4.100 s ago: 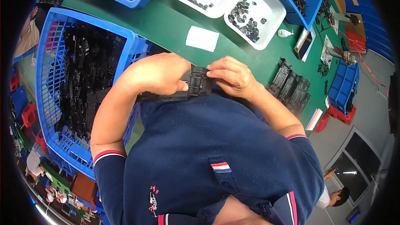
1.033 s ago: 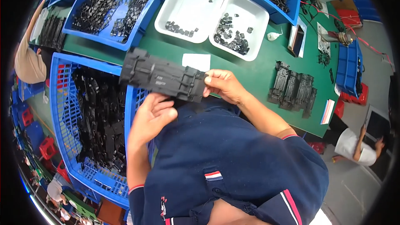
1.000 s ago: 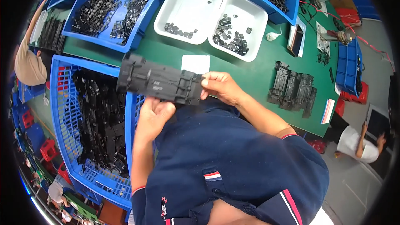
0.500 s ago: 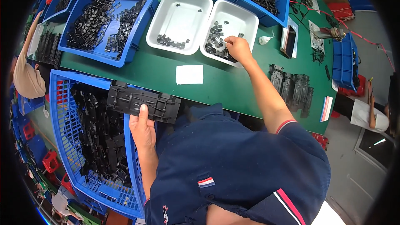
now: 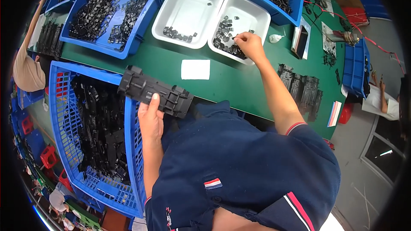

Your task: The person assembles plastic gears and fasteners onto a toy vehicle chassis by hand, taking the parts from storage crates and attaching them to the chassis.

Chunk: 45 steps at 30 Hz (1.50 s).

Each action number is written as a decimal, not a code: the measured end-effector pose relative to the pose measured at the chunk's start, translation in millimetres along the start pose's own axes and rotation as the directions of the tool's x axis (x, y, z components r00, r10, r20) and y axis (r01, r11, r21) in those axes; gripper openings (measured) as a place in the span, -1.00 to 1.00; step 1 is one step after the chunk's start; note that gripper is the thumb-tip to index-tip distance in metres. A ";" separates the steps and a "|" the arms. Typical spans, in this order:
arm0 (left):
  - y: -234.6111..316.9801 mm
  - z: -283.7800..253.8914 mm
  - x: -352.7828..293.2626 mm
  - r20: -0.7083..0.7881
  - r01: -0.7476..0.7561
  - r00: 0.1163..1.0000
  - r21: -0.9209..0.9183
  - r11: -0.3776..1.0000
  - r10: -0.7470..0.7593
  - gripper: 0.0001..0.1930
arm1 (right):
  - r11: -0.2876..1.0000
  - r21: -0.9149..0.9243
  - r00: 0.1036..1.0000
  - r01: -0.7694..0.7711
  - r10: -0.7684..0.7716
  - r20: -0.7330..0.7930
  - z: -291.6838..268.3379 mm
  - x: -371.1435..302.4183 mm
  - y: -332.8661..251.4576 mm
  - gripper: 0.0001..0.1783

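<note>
My left hand (image 5: 150, 117) grips a long black moulded plastic part (image 5: 156, 92) near its lower edge, thumb pressed on its face. It is held tilted in front of my body, over the table's near edge. My right hand (image 5: 251, 46) is over the right white tray (image 5: 261, 25), with thumb and forefinger pinched together. A small dark piece seems to show at the fingertips, too small to name. Several small black pieces (image 5: 223, 32) lie in that tray, around and below the fingers. The left white tray (image 5: 188, 15) holds a few more along its near side.
A blue bin (image 5: 124, 53) of small black parts stands at left, another (image 5: 295, 0) at the back. Below left is a blue crate (image 5: 94, 70) with black parts. A white cloth (image 5: 195, 69), a small white bottle (image 5: 275, 38) and a row of black mouldings (image 5: 299, 87) lie on the green table.
My left hand has lifted slightly and moved right, tilting the black plastic part more. My right hand has shifted slightly right within the tray, its fingers still pinched. The view has moved a little.
</note>
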<state>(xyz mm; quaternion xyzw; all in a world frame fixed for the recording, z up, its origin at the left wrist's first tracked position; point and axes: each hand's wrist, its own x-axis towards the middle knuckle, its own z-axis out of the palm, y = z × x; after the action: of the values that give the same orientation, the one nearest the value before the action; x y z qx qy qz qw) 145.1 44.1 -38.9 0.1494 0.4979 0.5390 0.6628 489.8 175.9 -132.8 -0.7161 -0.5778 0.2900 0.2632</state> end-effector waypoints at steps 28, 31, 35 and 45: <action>-75.4 -10.9 71.0 0.181 0.328 0.926 0.051 0.943 -0.332 -0.66 | 0.965 -0.005 0.941 -0.262 0.256 0.221 87.8 -75.6 -45.6 -0.77; -74.6 -10.1 70.1 0.190 0.321 0.926 0.062 0.945 -0.327 -0.65 | 0.965 -0.023 0.942 -0.262 0.260 0.213 86.5 -76.2 -49.5 -0.77; -73.6 -7.6 68.9 0.181 0.315 0.929 0.065 0.947 -0.321 -0.65 | 0.966 -0.043 0.943 -0.254 0.257 0.209 88.4 -74.7 -48.6 -0.76; -65.8 -1.7 64.7 0.132 0.287 0.946 0.075 0.955 -0.295 -0.72 | 0.947 0.278 0.978 -0.159 0.113 0.177 67.9 -94.0 -60.8 -0.83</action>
<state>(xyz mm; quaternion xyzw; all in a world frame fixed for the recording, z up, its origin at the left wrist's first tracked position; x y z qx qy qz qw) 176.0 74.7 -120.4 0.1304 0.4806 0.4093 0.7645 384.5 98.3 -126.2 -0.6825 -0.4970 0.4453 0.2981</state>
